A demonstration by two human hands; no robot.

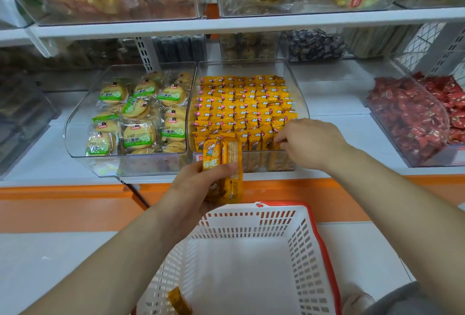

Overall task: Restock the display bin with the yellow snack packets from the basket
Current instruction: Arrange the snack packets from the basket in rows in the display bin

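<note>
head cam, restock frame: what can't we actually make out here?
- Right hand fingertips: buried among the yellow snack packets in the display bin; grip unclear.
- Packets in left hand: count unclear, they overlap and the palm covers their lower ends.
- Basket: near end cut off by the bottom edge; the one packet in the basket is partly cropped.
- Top-shelf bags: blurred, cut by the top edge.
</note>
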